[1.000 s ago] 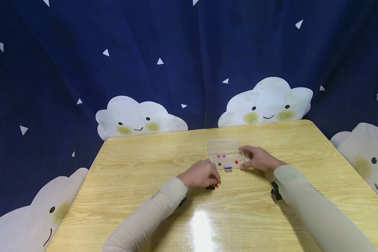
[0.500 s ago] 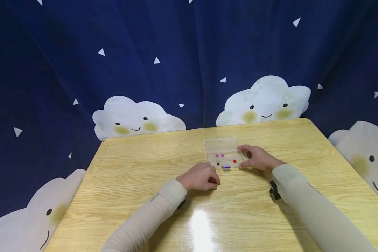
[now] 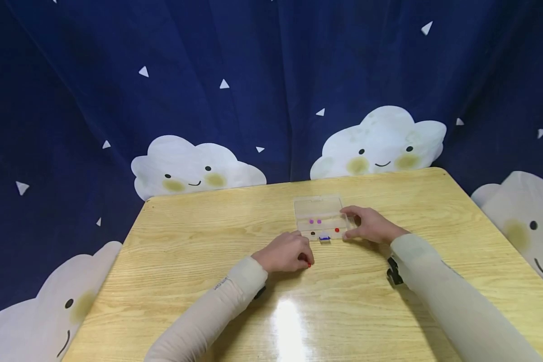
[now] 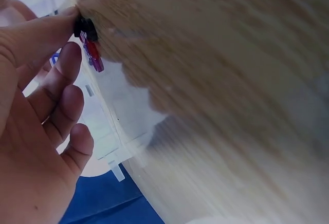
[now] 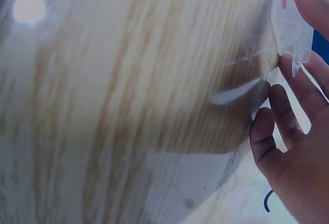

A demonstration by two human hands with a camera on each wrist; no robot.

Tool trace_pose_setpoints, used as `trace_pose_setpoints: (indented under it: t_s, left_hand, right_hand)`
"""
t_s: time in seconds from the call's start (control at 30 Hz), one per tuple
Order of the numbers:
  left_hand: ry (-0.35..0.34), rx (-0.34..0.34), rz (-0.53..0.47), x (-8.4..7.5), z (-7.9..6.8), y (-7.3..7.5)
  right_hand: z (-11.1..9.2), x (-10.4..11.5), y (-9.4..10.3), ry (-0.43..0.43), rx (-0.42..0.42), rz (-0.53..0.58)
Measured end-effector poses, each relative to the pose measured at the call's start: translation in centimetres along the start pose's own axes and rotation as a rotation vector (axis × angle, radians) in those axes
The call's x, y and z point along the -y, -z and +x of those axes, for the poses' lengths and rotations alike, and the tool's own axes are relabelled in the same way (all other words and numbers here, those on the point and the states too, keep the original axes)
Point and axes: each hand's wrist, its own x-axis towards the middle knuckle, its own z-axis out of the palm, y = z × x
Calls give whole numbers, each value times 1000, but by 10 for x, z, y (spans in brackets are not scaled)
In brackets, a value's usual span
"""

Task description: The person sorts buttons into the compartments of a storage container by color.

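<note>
Head view: left hand (image 3: 286,252) touches beads (image 4: 91,45), whether pinching I cannot tell; right hand (image 3: 372,225) pinches box (image 3: 331,222) at its three o'clock side.

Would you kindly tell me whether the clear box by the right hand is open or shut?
The clear box is open: the head view shows its lid tipped back, behind rather than over the small round pieces.

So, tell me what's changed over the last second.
The left hand has shifted slightly toward the person and now hides the loose black beads from the head view; a red bead peeks out. Whether anything was picked up is unclear. Unchanged: the right hand holds the open clear box, its two purple beads in place.
</note>
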Motion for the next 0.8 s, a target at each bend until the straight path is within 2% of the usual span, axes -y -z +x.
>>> trace_pose_setpoints:
  t_s: [0.43, 0.8]
  left_hand:
    - [38, -2, -46, -2, 1, 0]
    - [17, -34, -19, -1, -4, -2]
  right_hand:
    - [-1, 3, 1, -5, -7, -3]
    - [-1, 3, 0, -10, -4, -23]
